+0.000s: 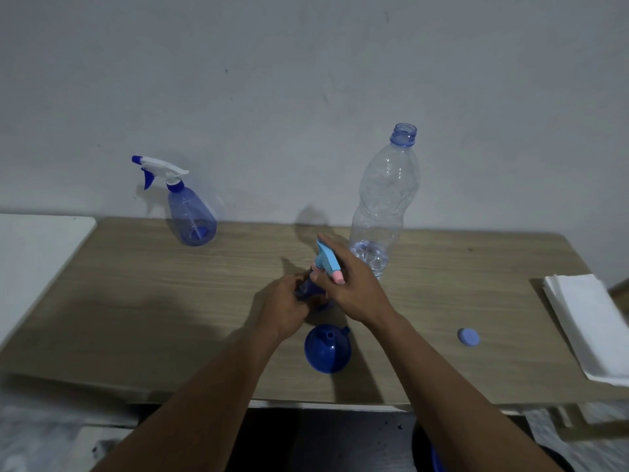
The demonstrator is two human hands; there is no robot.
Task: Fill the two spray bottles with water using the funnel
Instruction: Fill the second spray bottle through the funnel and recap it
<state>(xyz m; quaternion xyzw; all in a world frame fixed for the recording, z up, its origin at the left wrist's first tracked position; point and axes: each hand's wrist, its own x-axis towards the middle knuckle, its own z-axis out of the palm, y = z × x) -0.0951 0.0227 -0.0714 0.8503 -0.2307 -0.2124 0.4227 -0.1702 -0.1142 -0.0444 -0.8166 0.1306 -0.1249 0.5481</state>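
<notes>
Wooden bench (pixel 136 301) against a pale wall. At centre, the left hand (pixel 286 308) clasps the dark blue body of a small spray bottle (pixel 311 287), while the right hand (pixel 354 284) closes around its light-blue trigger head. The blue funnel (pixel 327 349) lies just in front of the hands. A second spray bottle (pixel 190 212) stands far left; an uncapped water bottle (pixel 384 199), nearly empty, stands behind right. Its cap (pixel 468 337) and folded paper towels (pixel 592 321) lie right.

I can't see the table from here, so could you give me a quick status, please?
Left hand grips small spray bottle; right hand on its light-blue trigger head. Funnel idle on table. Nothing in the way.
</notes>
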